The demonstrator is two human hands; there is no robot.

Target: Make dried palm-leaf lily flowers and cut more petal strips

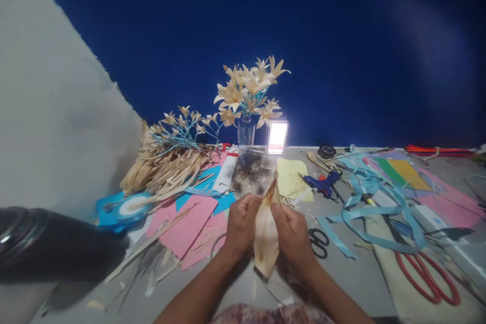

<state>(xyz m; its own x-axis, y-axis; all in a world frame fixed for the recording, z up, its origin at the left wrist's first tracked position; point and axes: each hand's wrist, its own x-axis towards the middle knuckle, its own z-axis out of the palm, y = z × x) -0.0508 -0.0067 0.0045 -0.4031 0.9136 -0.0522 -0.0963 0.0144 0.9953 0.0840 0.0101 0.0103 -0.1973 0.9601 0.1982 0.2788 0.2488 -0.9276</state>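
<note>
Between my two hands is a dried corn husk (266, 240), pale tan with a brown streak near its pointed upper end. My left hand (243, 220) pinches its left edge, fingers curled in. On the opposite edge, my right hand (291, 228) grips with the thumb lying over the husk. The wide lower end hangs down toward my lap. Just right of my right hand lie black-handled scissors (319, 243). Pink paper sheets (190, 225) lie to the left of my left hand, and a yellow sheet (294, 177) sits beyond the husk.
A glass vase (246, 144) of husk flowers (248, 86) stands at the back. A husk pile (163, 174) and a dark cylinder (56, 245) are on the left. Rightward lie a blue glue gun (322, 182), tangled light-blue ribbon (379, 207) and red-handled scissors (429, 276).
</note>
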